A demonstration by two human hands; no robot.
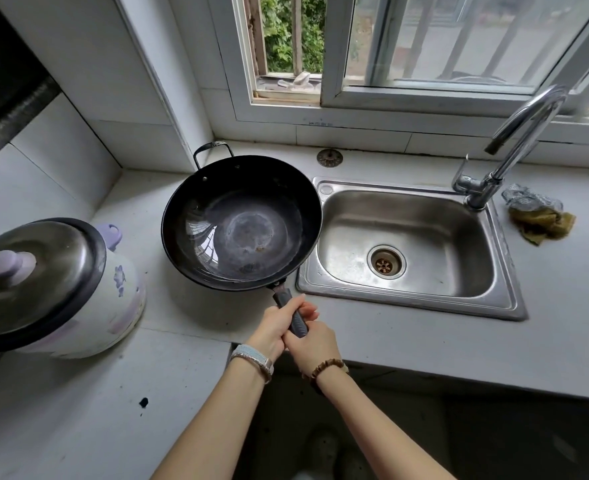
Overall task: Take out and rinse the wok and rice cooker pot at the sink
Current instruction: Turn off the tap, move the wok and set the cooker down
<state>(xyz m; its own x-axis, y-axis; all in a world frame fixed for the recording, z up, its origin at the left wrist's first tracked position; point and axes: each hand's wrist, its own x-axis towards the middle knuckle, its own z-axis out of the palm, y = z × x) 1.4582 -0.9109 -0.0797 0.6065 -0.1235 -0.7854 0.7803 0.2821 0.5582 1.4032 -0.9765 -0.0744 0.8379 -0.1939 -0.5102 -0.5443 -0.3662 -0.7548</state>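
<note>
A black wok (241, 223) with a worn pale patch in its bottom hovers over the counter just left of the steel sink (494, 278), its right rim overlapping the sink's edge. Both hands grip its long dark handle: my left hand (275, 329) higher up, my right hand (312, 344) just below it. A white rice cooker (89, 306) with purple flowers stands at the left with its lid (37, 275) on, so the pot inside is hidden. The sink basin holds nothing and the chrome faucet (514, 143) runs no water.
A steel scourer and a dirty green cloth (540, 220) lie right of the faucet. A round metal strainer (329, 157) rests on the counter behind the sink. A window and tiled wall close the back; the counter's front edge runs past my wrists.
</note>
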